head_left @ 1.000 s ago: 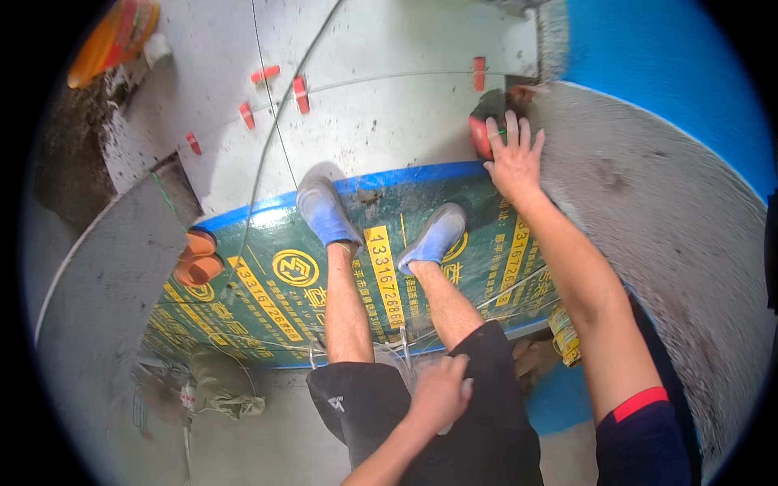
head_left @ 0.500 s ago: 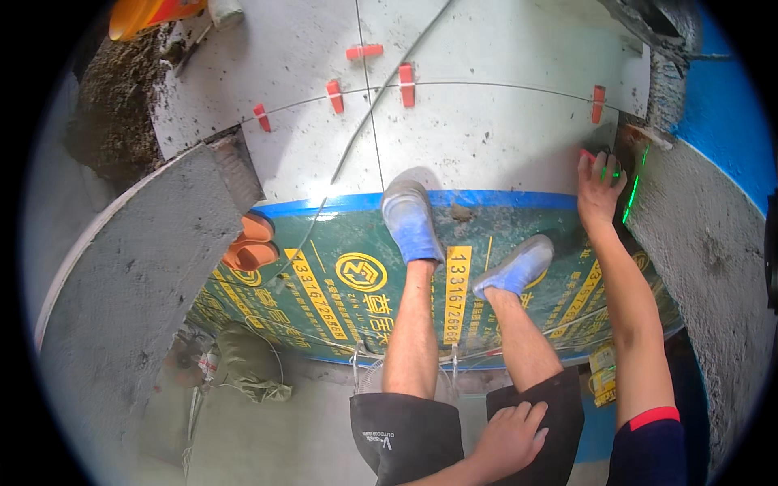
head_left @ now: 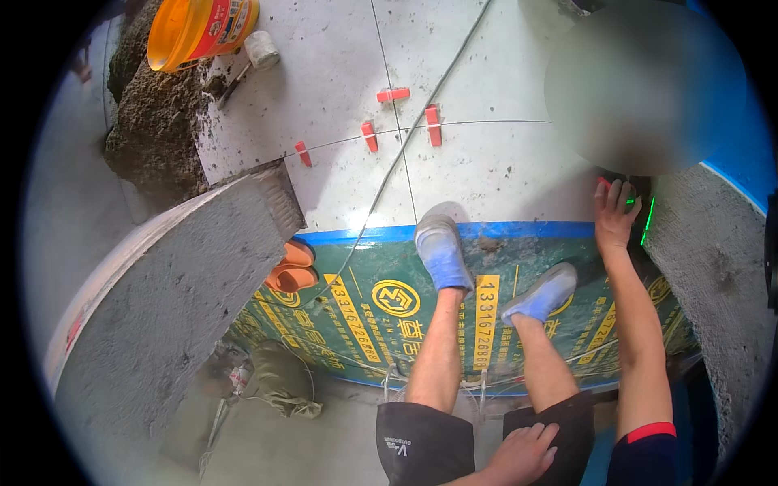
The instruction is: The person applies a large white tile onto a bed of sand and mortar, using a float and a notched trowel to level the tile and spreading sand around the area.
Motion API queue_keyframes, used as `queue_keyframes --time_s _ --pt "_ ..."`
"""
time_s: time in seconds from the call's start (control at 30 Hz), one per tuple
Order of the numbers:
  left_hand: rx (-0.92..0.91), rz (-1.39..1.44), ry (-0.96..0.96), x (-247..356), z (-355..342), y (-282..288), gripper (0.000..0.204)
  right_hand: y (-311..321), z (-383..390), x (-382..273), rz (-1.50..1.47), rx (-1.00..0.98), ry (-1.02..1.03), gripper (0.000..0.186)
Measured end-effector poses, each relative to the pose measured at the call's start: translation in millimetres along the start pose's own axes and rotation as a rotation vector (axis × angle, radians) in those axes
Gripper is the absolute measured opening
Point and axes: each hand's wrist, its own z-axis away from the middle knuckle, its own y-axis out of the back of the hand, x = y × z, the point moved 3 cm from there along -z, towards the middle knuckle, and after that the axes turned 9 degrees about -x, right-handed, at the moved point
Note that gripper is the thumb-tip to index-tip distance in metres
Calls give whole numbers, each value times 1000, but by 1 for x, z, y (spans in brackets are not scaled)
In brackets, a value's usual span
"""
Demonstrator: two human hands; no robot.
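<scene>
My right hand (head_left: pixel 614 212) is at the right end of the white tiles, fingers curled over a small red-and-black device (head_left: pixel 602 185) that they mostly hide. A green laser line (head_left: pixel 647 220) shows just beside it on the edge of the grey rendered wall (head_left: pixel 700 267). My left hand (head_left: pixel 523 451) rests on my right thigh in black shorts, fingers slightly bent and holding nothing visible. My feet in grey-and-blue shoes (head_left: pixel 438 253) lie on green protective sheeting (head_left: pixel 421 332) edged with blue tape.
Red tile clips (head_left: pixel 433 127) and a cable cross the tiles (head_left: pixel 494 162). An orange bucket (head_left: pixel 172 36), roller-like object (head_left: pixel 261 50) and rough mortar (head_left: pixel 150 142) lie upper left. Orange slippers (head_left: pixel 290 271) sit by the left curved wall (head_left: pixel 162 308). The upper right is blurred.
The view has shifted, showing more of the bucket and mortar. My right hand's fingers have curled round the device, and the green line has appeared beside it. My left hand stays on my thigh.
</scene>
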Motion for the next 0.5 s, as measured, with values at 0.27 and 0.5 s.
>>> queue_keyframes --time_s 0.27,0.5 --pt "37 14 9 3 1 0 32 15 -2 2 -76 -26 0 48" --pt "57 51 -23 1 1 -14 32 21 -24 12 -238 -199 -48 52"
